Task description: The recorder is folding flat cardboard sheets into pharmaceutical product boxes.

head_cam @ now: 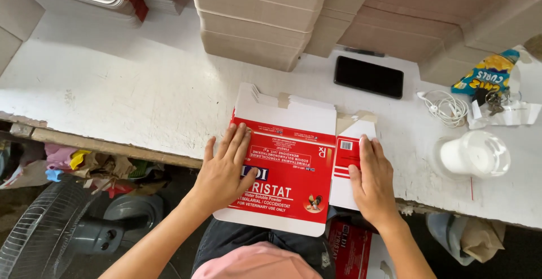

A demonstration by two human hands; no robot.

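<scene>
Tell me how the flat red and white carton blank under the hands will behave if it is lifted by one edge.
The carton blank looks like thin card, so it is probably light and would sag or fold at its creases. Its glossy print suggests it may slide easily on the table. The left hand and right hand lie flat on it.

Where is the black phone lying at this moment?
In the head view the black phone lies flat on the white table, upper right of centre, just beyond the flat red-and-white carton, left of the coiled white earphones.
</scene>
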